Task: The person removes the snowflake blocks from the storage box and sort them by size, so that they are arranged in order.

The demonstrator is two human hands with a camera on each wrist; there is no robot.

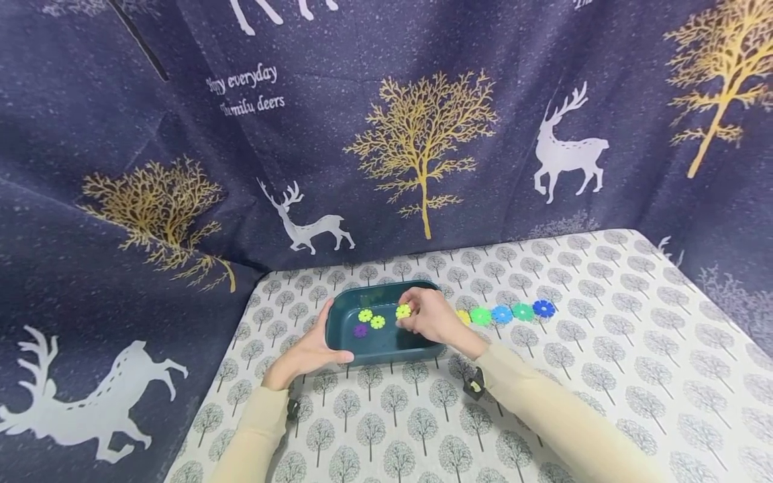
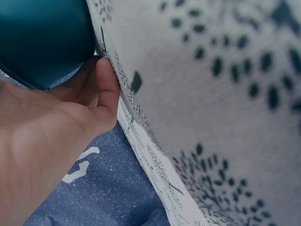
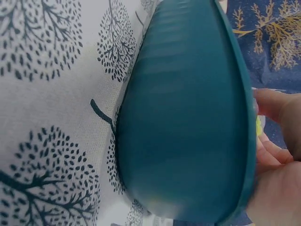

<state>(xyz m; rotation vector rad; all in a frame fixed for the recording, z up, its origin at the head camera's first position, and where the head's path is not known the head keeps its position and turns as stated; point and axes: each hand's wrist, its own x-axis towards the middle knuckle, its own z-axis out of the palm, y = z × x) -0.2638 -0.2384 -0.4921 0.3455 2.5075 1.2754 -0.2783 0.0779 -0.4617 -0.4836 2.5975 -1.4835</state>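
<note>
Head view: we are seeing the right hand (image 1: 432, 316) pinching a yellow flower piece (image 1: 401, 311) over the right half of the tub (image 1: 386, 355), while the left hand (image 1: 308, 352), thumb and fingers spread, is resting against its left end.

Blue cloth (image 1: 326, 127) reads "everyday", "milu deers".

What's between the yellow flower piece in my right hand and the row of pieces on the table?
The right end of the teal bin stands between the yellow flower piece and the row; I can't tell whether the piece clears it. Your right hand also lies across that line. Nothing else visible.
</note>
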